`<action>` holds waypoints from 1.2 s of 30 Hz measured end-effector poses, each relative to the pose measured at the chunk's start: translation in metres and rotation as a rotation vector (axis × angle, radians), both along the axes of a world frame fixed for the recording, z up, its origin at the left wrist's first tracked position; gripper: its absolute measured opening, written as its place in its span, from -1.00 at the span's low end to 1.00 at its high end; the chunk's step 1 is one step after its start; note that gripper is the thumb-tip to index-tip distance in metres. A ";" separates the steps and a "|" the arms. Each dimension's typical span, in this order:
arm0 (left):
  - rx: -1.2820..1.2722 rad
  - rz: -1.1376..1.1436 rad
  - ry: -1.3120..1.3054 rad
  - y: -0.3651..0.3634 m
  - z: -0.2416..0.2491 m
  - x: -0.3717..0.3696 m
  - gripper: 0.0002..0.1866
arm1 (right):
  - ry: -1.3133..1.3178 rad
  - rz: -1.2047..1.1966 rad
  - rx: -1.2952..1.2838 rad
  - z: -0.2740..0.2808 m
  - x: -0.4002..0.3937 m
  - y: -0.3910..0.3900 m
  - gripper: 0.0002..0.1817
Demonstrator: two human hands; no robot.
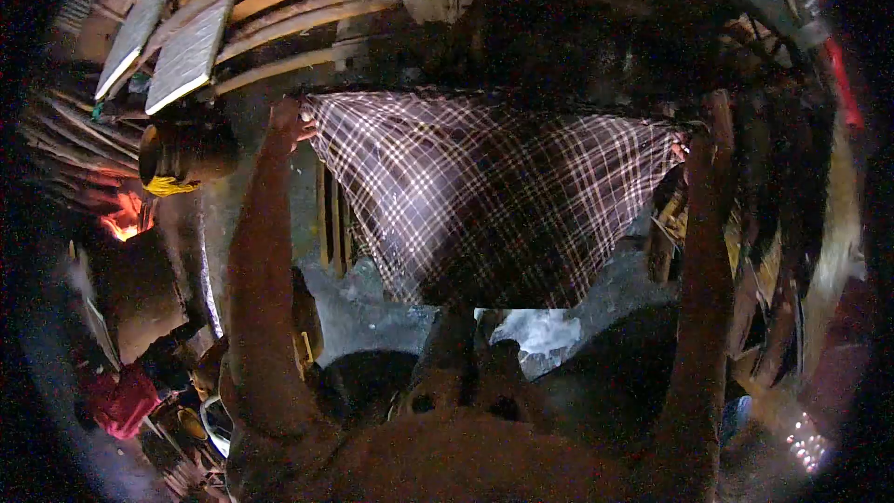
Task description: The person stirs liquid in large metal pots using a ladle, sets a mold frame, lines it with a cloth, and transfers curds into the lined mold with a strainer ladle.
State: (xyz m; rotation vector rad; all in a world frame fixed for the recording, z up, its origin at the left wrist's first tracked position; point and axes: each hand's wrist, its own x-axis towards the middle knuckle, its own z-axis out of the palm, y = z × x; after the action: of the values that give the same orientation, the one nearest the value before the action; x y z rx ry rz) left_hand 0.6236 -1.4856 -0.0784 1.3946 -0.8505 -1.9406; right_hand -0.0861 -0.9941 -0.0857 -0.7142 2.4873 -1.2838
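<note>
A dark checked cloth [466, 191] with pale crossing lines hangs stretched in front of me, its upper edge held out wide between both hands. My left hand [304, 123] is closed on the upper left corner. At the upper right corner, my right hand [684, 144] grips the same cloth, its fingers partly hidden in shadow. The lower part narrows and droops over my legs. Both arms reach forward, well apart.
Flames [128, 218] glow at the left, below a rounded brown container [191, 151] with something yellow at its rim. A red cloth [123, 401] lies at lower left. Wooden slats [289, 5] line the upper left. A bright patch [540, 331] marks the floor.
</note>
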 end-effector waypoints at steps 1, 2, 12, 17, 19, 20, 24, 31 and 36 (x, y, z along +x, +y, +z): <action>-0.020 -0.049 -0.107 -0.007 0.003 -0.010 -0.58 | -0.011 -0.009 0.014 -0.002 0.002 -0.006 -0.75; -0.040 -0.095 -0.217 -0.015 0.006 -0.019 -0.58 | -0.012 -0.012 0.027 -0.005 0.004 -0.013 -0.75; -0.002 -0.117 -0.246 -0.067 -0.084 -0.117 -0.58 | -0.079 0.016 0.133 -0.121 0.010 -0.092 -0.74; -0.032 -0.224 -0.303 -0.041 -0.173 -0.105 -0.62 | -0.115 0.054 0.168 -0.184 0.026 -0.097 -0.73; -0.192 0.023 -0.241 0.000 -0.182 -0.095 -0.69 | -0.151 0.060 0.204 -0.203 0.050 -0.071 -0.72; -0.253 0.063 -0.225 0.031 -0.190 -0.071 -0.72 | -0.171 0.064 0.228 -0.213 0.065 -0.051 -0.72; -0.205 0.109 -0.443 0.181 -0.194 0.040 -0.67 | -0.306 0.068 0.349 -0.250 0.132 0.045 -0.70; 0.216 0.315 -0.336 0.407 -0.260 0.151 -0.67 | -0.519 0.026 0.497 -0.307 0.236 0.220 -0.67; 0.112 0.206 0.191 0.438 -0.342 0.144 -0.58 | -0.615 0.001 0.489 -0.337 0.295 0.305 -0.65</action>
State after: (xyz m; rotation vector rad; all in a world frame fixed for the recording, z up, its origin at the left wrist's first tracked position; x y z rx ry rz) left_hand 0.7672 -1.0477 -0.4199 1.2798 -0.4960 -1.9475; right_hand 0.2091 -0.6895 -0.4231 -0.1618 2.1353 -0.6916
